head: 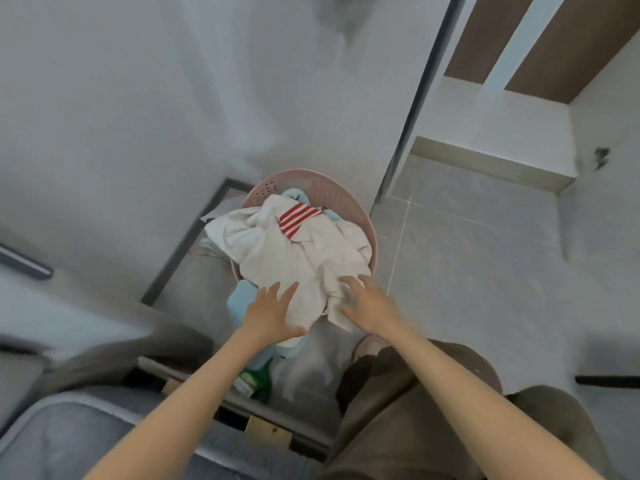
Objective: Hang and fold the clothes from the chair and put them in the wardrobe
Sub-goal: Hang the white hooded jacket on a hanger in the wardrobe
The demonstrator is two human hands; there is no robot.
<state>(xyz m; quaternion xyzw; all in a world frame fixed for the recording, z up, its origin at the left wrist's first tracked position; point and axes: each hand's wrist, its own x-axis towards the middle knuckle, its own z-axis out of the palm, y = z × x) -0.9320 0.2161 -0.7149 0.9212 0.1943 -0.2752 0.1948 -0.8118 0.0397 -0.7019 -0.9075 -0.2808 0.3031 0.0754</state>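
1. Left hand point(273, 313): fingers straight and spread, palm down, laid on the near edge of a white garment point(287, 251). No grip on the fabric is seen.
2. Right hand point(369, 306): fingers spread and laid on the same garment, on a fold just to the right of the left hand. The two hands sit side by side with a strip of white cloth between them, not touching each other.
3. The white garment is heaped on top of a pink laundry basket point(349, 202), directly beyond both hands. It spills over the rim on the left-hand side and on the near side.
4. A red-and-white striped panel point(298, 218) lies on the garment, further out from the fingertips, towards the far side of the basket.
5. A light blue cloth point(242, 299) hangs out just to the outside of the left hand and below its wrist.
6. A green item point(259, 379) shows under the left forearm; what it is cannot be told.
7. Grey floor tiles point(467, 237) lie out to the right of the right hand.
8. Brown legwear point(398, 410) shows beneath the right forearm.
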